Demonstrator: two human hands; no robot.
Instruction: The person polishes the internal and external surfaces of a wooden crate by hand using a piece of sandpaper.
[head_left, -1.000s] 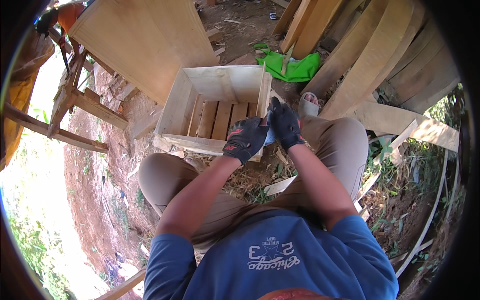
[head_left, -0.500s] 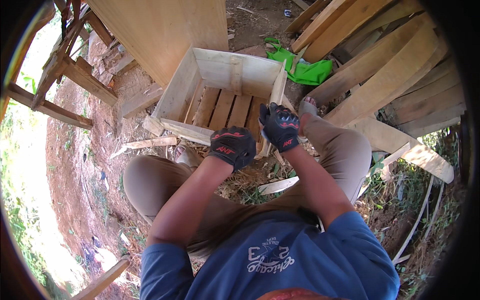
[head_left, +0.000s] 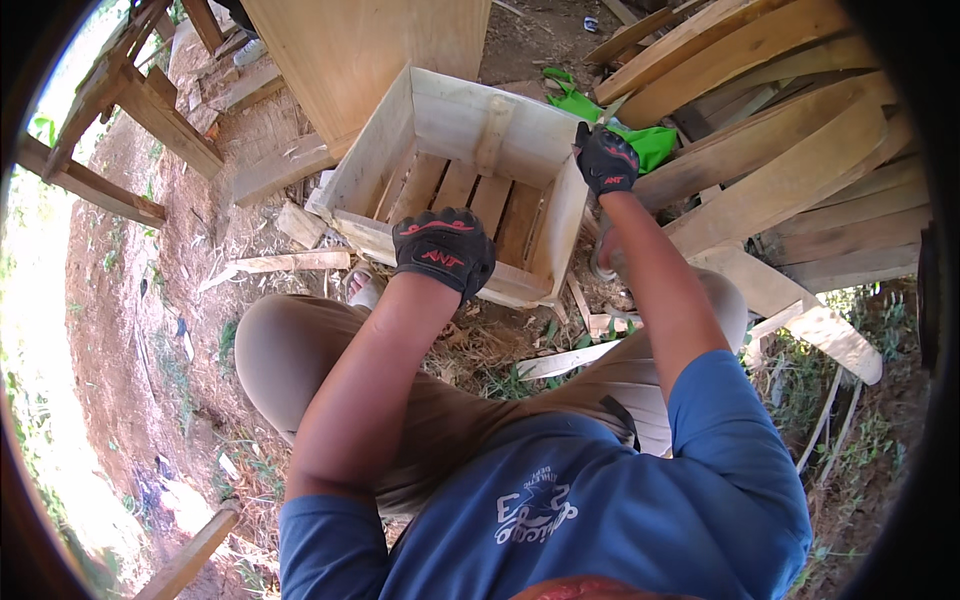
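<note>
On the bare ground [head_left: 125, 325], one wooden crate [head_left: 450, 115] is placed beyond the knees, opening upward, its long axis running left to right, right end nearer. Inside, floor slats [head_left: 452, 190] are seen. Of two gloved hands, the left hand [head_left: 445, 250] is curled at the near wall [head_left: 368, 232], the right hand [head_left: 607, 162] at the right wall [head_left: 566, 222]; what is gripped cannot be told.

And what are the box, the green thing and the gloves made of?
The box looks like unpainted wood: dull, pale boards and bottom slats. The green thing could be thin plastic or cloth: it's bright and floppy-looking, but I can't tell which. The black gloves seem to be matt fabric; their raised knuckle pads may be rubber or plastic.
</note>
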